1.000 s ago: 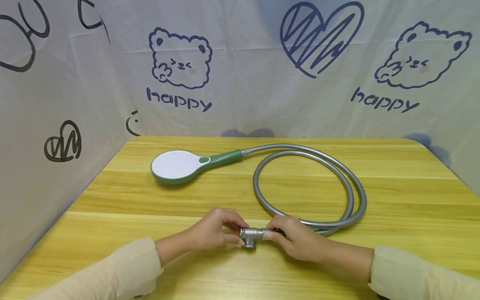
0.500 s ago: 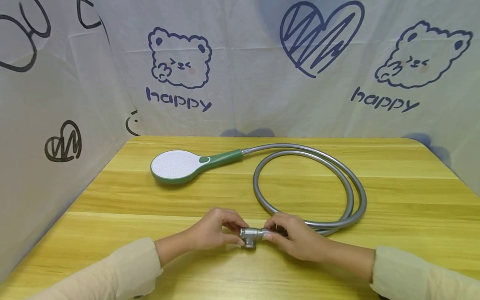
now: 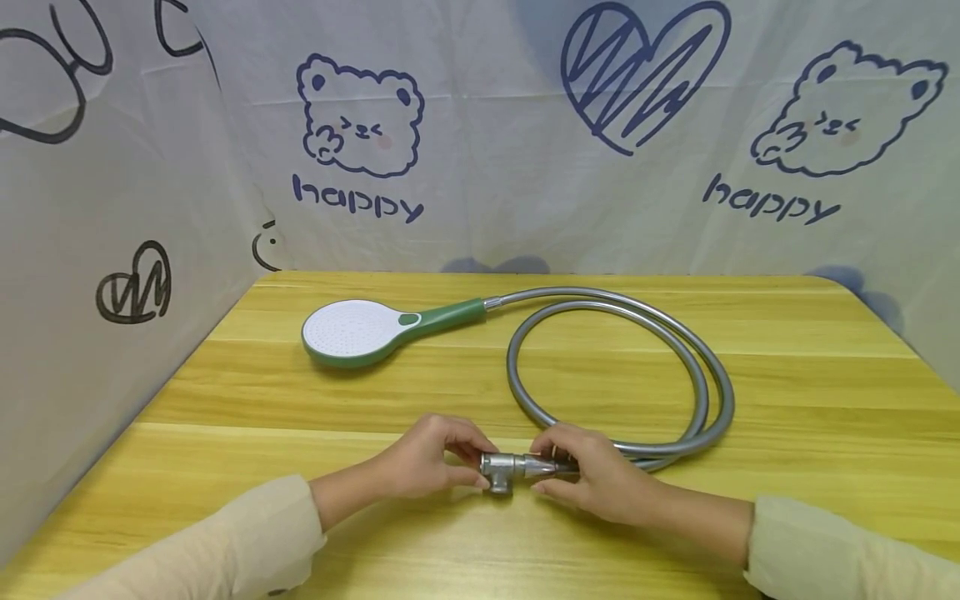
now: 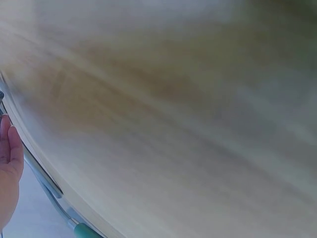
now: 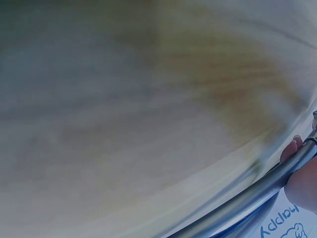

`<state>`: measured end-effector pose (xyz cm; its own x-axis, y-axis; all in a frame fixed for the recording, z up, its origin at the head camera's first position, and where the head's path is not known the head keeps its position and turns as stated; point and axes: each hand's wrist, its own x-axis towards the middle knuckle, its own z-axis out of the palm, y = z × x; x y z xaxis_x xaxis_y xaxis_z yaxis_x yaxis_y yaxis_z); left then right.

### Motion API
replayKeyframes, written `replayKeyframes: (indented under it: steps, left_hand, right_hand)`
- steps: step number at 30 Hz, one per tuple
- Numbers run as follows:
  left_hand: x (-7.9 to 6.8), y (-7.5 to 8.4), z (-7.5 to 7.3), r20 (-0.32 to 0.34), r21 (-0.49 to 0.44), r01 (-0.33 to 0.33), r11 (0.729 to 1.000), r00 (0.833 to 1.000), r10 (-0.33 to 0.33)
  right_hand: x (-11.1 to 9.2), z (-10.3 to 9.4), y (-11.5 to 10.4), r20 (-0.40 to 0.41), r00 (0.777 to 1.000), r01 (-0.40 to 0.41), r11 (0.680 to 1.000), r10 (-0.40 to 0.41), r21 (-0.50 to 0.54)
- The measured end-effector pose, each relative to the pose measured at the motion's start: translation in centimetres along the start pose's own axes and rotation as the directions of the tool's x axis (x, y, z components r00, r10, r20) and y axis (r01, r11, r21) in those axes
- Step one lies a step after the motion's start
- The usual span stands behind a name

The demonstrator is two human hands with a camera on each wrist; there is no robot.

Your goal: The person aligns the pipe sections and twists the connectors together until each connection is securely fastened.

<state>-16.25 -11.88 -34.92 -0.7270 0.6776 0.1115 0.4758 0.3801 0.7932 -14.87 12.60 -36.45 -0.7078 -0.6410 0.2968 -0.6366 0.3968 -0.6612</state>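
Observation:
My left hand (image 3: 435,458) pinches a small T-shaped metal fitting (image 3: 498,467) by its left end, just above or on the table near the front. The metal end nut (image 3: 536,466) of a grey shower hose (image 3: 701,408) meets the fitting's right side. Around that nut is my right hand (image 3: 600,475), its thumb and forefinger spread apart with the nut showing between them. In the right wrist view the hose (image 5: 247,198) runs between fingers (image 5: 291,148) and thumb. The left wrist view catches only part of the left hand (image 4: 10,153) at its edge.
A green hand shower (image 3: 450,315) with a white spray face lies at the back left of the wooden table (image 3: 225,400), joined to the hose. The hose is coiled on the right. White cloth (image 3: 495,167) with drawings hangs behind and at the sides.
The right thumb and forefinger have opened away from the hose's end nut, so more of it shows. The left hand and fitting have stayed in place.

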Motion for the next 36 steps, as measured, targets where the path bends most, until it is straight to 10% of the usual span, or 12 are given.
replayKeyframes:
  steps: [36]
  left_hand:
    - [0.26,-0.25,-0.13,-0.001,0.017,-0.021,1.0,1.0,0.021]
  right_hand:
    - [0.02,0.32,0.14,-0.056,0.998,0.034,0.999,-0.035,-0.02]
